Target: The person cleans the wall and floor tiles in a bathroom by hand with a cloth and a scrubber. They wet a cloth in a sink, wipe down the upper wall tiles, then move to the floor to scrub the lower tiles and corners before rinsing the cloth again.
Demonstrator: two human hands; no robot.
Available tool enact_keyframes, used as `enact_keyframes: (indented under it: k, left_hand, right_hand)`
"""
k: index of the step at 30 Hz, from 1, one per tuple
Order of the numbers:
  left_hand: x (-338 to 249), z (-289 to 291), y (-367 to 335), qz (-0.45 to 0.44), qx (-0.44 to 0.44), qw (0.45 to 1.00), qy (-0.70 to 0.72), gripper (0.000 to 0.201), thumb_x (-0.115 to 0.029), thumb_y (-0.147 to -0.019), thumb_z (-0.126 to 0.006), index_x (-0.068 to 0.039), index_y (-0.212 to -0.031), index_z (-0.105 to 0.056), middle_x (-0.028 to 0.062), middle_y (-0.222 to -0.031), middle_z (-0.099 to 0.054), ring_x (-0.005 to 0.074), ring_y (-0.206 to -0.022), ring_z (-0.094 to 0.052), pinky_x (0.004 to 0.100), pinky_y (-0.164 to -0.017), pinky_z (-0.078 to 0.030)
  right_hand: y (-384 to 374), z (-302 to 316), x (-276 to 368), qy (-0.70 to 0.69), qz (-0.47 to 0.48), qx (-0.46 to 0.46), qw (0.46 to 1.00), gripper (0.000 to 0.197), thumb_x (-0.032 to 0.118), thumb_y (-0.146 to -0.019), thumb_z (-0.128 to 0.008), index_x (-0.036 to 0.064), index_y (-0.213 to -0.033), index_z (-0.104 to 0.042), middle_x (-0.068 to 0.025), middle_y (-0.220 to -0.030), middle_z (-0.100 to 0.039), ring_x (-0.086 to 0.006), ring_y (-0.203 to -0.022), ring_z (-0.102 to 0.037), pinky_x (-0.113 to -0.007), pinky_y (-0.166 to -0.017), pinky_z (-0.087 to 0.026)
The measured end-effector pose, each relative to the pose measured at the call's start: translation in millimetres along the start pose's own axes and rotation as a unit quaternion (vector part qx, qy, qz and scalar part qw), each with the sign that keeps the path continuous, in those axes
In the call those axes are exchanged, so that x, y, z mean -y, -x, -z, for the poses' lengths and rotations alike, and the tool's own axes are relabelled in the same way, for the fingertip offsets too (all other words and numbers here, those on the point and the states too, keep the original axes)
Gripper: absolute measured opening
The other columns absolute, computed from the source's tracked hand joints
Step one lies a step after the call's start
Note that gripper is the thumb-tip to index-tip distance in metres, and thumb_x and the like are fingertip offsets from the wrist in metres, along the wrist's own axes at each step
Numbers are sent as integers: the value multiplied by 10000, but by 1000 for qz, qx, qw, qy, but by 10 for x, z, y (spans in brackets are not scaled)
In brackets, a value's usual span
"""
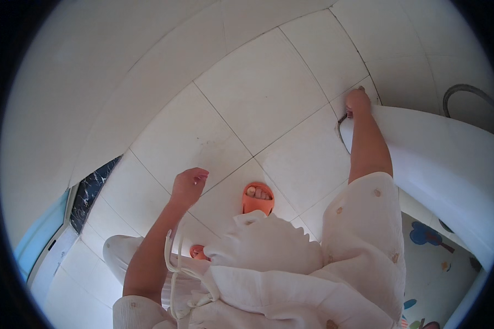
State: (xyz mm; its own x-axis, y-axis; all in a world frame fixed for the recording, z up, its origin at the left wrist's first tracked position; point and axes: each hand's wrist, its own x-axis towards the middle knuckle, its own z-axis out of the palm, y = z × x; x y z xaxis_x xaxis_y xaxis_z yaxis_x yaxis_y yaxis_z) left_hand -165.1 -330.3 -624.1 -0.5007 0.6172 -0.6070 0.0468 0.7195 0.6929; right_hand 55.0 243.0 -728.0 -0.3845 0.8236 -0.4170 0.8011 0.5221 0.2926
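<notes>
Hanging over the tiled floor (296, 109): left hand (190, 185), loosely curled, nothing visible in it, probably held out for balance. Right hand (358, 102), fingers bent in, at the rounded end of the long white fixture (439, 143), whether pinching anything cannot be told; arm presumably stretched because that end lies well forward. Outward: orange slippers (257, 205) on the feet, curved grey hose (466, 88) beside the fixture, near the pale wall (400, 68).

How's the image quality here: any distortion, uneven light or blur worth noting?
Head view: dark fisheye rim, with the line where floor tiles meet the wall bowed; head view: soft light, tiles brighter at lower left; head view: right hand looks slightly soft, finger detail hard to read.
</notes>
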Motion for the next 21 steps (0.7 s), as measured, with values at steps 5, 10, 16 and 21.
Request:
enact_keyframes:
  k: [5,10,16,21]
  left_hand:
    - [-89,103,-87,21,-17,1000,0,181,-50,-832,-574,-22,-977,-677,126,-894,-694,218,-797,-665,297,-735,-521]
    - [-262,89,-203,20,-25,999,18,191,-62,-836,-574,-22,-995,-672,124,-888,-694,214,-804,-662,297,-744,-516]
    - [-478,0,-282,-18,-10,1000,15,199,-87,-833,-579,-26,-997,-673,119,-884,-696,205,-816,-662,297,-754,-514]
    - [-249,-25,-157,-26,-9,1000,10,203,-95,-827,-588,-34,-1000,-676,115,-876,-697,203,-800,-663,298,-744,-516]
  right_hand:
    - [154,-235,231,217,174,-98,955,215,146,-817,-543,65,-753,-732,-127,-786,-702,-248,-802,-681,-441,-886,-449]
    - [915,292,923,175,126,24,976,267,200,-864,-498,48,-847,-716,-139,-935,-689,-270,-947,-642,-412,-933,-412]
    - [1521,255,1113,27,5,46,999,313,150,-880,-494,-33,-1130,-536,-143,-1125,-638,-297,-1078,-594,-384,-904,-458]
    - [1743,-253,884,-233,-29,-116,965,431,113,-887,-483,-9,-1286,-379,-120,-1225,-593,-295,-1132,-562,-334,-938,-453]
